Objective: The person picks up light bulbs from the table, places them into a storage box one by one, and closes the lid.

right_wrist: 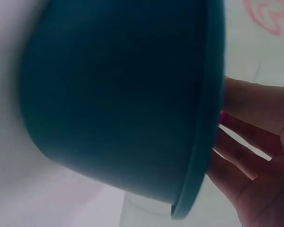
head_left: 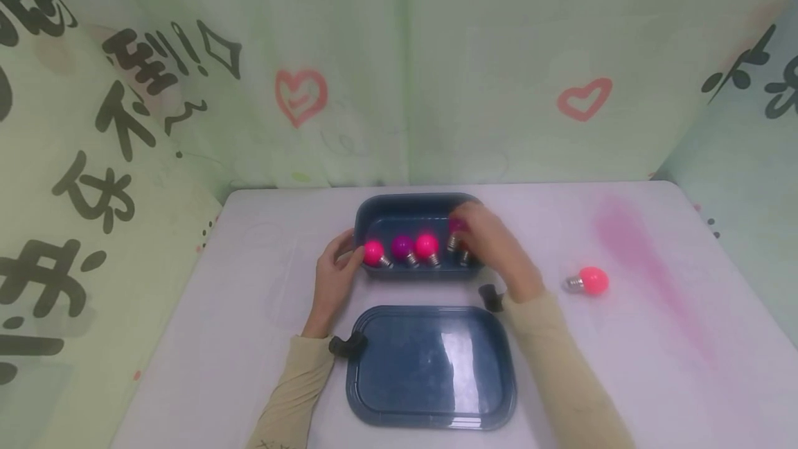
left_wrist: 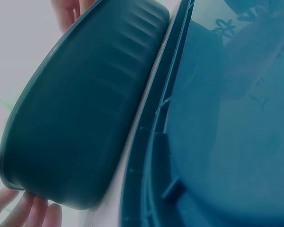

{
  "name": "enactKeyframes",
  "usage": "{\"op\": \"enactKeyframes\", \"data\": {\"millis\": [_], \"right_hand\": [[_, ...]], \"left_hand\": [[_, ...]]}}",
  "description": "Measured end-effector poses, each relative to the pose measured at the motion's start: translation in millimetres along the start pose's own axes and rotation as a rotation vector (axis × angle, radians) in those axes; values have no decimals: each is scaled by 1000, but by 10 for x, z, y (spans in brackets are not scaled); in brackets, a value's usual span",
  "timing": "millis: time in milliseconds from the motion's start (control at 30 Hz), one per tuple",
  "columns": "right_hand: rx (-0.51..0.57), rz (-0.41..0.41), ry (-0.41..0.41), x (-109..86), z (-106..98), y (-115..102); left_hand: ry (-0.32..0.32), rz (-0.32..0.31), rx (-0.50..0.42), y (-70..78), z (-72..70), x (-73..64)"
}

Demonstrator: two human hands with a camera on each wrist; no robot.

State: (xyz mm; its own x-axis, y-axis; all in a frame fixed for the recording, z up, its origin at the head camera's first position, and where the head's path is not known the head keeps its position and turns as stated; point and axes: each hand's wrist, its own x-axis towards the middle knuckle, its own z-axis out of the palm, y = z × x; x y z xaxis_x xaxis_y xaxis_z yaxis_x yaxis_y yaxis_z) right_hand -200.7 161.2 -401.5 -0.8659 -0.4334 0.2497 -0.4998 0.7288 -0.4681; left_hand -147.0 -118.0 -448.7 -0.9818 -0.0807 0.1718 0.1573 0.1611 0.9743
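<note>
Right grip [head_left: 497,240] pinches a magenta bulb [head_left: 457,224] in the blue box [head_left: 411,206]; left grip [head_left: 334,276] clasps the box.

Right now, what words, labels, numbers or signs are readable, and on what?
"不", black: pale green fabric curtain, left.
"!", black: same curtain.
Two red heart outlines: curtain's far panel.
Other black characters: unreadable, slanted or cropped.
Blue plastic box, blue plastic lid: nothing legible.

Long beige sleeves [head_left: 564,366] reach to the bare left hand [head_left: 334,283] and right hand [head_left: 489,238]; the left sleeve [head_left: 293,386] is creased, with thin dark line markings, and a small black piece [head_left: 349,346] juts out beside each cuff [head_left: 313,347]
</note>
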Motion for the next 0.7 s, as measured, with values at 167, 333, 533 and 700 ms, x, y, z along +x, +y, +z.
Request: {"op": "enactKeyframes", "data": {"millis": [167, 333, 533, 700], "right_hand": [[-22, -24, -14, 35, 49, -8], [-26, -16, -48, 64, 103, -17], [-26, -18, -57, 91, 165, 4], [-45, -23, -59, 109, 223, 35]], "left_hand": [[0, 0, 3, -1, -1, -1], [2, 3, 6, 7, -3, -9], [8, 6, 26, 14, -2, -20], [8, 2, 17, 23, 2, -8]]}}
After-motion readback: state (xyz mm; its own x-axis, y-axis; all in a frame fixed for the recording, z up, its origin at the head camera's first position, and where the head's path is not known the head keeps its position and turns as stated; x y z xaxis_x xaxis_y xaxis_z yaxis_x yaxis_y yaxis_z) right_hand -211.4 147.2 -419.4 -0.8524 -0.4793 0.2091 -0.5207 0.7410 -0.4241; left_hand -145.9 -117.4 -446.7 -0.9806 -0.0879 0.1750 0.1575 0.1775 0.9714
